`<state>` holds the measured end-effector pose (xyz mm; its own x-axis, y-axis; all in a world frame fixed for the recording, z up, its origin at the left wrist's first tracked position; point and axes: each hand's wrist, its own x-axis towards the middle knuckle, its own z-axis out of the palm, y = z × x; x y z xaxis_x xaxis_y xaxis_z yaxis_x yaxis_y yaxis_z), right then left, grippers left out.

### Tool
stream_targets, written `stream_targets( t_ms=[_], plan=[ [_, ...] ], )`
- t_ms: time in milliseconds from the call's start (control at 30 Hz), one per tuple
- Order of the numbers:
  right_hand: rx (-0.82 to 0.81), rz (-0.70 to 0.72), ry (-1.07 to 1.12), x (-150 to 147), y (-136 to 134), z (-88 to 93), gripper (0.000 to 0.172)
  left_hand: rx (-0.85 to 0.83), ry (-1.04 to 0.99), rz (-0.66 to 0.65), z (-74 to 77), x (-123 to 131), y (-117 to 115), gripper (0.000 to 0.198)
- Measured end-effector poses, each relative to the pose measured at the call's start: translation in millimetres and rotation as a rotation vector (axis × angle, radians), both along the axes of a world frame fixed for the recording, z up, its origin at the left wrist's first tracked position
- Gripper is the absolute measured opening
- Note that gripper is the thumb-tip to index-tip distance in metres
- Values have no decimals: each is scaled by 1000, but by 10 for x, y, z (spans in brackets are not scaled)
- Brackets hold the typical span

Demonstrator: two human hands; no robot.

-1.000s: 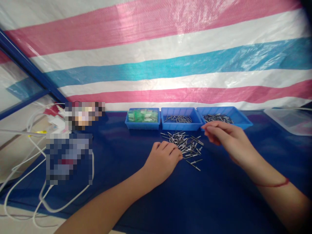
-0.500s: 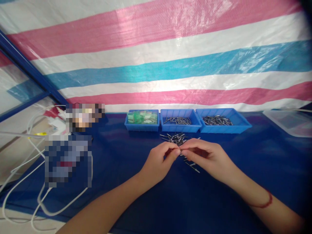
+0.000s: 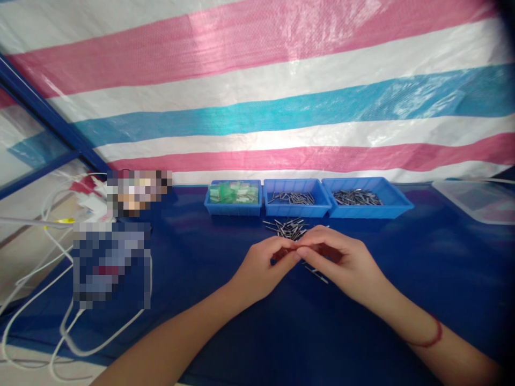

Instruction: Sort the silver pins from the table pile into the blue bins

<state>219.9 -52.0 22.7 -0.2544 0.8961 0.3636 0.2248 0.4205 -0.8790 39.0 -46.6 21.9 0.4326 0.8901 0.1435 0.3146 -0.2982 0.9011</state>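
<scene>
Fingertips of my left hand (image 3: 265,265) and my right hand (image 3: 340,260) meet over the table, each closed in a pinch. Whatever lies between them is hidden by the fingers or too small to make out. Just behind the hands is a loose pile of thin metal pins (image 3: 288,229), partly covered by my fingers. A few more pins (image 3: 316,272) lie scattered under and beside my right hand. The middle blue bin (image 3: 296,212) and the right blue bin (image 3: 368,213), past the pile, hold similar thin metal pieces.
A left blue bin (image 3: 233,211) holds small green and clear packets. On the right lies a translucent plastic tray (image 3: 475,206). White cables (image 3: 66,327) loop over the table's left side, near blurred-out items. A striped tarp (image 3: 257,115) hangs behind the blue tabletop (image 3: 322,343).
My fingertips have drawn slightly closer together, the right hand shifting a little over the left fingertips. The whole view has moved very slightly; bins and pile stay put.
</scene>
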Motion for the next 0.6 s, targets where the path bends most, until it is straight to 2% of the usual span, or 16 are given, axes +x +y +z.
stream_targets(
  t_ms=[367,600],
  plan=[
    [65,-40,16,-6,-13,51,10,-129,-161,11,-9,20,-1,24],
    [64,-24,18,-7,-28,70,13,-98,-119,58,-31,22,7,21]
  ],
)
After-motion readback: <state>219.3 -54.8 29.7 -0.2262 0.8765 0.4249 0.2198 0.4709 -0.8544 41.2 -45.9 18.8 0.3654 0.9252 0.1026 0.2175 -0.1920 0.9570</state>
